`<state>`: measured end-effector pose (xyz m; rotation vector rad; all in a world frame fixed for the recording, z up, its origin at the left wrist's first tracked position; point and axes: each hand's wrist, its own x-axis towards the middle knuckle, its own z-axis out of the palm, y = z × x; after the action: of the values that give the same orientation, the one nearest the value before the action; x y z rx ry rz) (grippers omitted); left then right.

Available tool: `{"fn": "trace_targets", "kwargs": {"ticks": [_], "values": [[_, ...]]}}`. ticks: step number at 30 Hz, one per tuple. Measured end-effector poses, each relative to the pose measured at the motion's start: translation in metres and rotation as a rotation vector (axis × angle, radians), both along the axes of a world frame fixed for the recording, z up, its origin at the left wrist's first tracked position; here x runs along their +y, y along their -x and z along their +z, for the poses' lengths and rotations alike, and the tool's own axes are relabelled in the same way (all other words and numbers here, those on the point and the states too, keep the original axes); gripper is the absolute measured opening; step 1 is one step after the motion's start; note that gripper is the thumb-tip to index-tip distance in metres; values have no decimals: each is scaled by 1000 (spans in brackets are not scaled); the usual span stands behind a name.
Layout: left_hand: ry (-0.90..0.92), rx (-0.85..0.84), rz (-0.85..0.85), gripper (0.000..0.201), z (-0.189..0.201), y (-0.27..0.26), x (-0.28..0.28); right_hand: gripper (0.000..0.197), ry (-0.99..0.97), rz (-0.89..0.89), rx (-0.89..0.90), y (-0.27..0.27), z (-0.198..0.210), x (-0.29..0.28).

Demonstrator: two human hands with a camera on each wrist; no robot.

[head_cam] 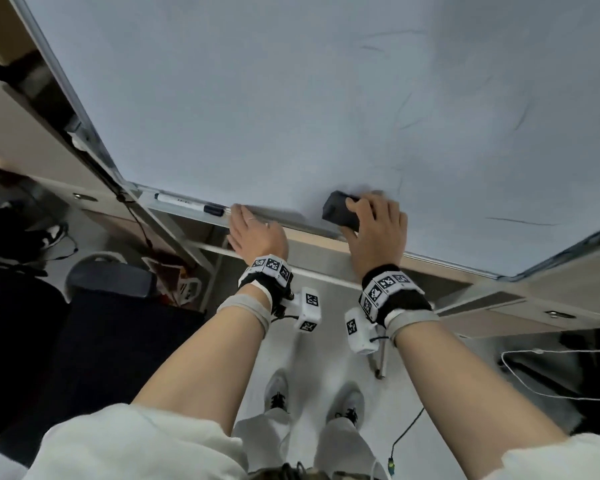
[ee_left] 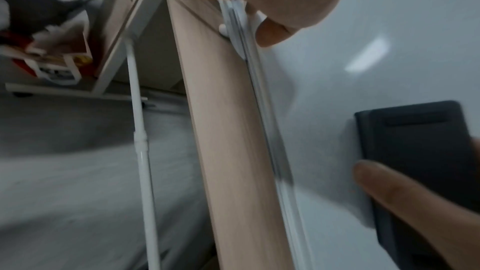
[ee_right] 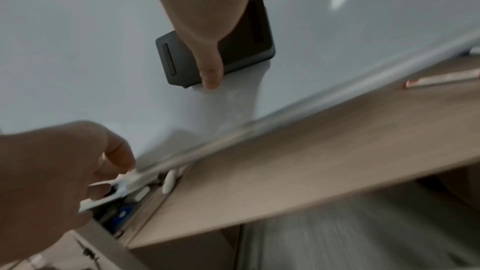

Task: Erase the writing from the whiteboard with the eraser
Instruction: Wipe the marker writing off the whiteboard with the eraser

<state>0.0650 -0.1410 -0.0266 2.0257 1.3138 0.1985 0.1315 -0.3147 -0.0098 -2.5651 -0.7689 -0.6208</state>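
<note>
From the head view, my right hand grips the dark eraser flat against the whiteboard near its bottom edge, faint strokes off to the right. My left hand rests on the tray by the marker, fingers fairly straight. Left wrist view: the eraser sits beside the frame, a thumb on it. Right wrist view: my thumb lies across the eraser.

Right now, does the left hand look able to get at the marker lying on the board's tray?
Probably yes. The left hand rests on the tray edge right beside the marker, holds nothing, and nothing lies between them; the right hand keeps the eraser.
</note>
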Motion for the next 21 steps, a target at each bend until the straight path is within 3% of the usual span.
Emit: {"fn": "trace_targets", "kwargs": {"ticks": [5,9,12,18,21], "values": [[102,-135,-10,78,28,-28,-54,42,-88,-36,-175,-29,67,-33],[218,-247,18,78,43,-41,-70,47,-142,-19,-243,-51,117,-47],[301,-279,45,77,39,-45,-72,48,-132,25,-239,-53,113,-49],[351,-167,10,73,31,-34,-76,58,22,113,-29,-34,44,-55],[328,-118,22,70,30,-35,-71,57,25,117,33,-33,56,-46]]}}
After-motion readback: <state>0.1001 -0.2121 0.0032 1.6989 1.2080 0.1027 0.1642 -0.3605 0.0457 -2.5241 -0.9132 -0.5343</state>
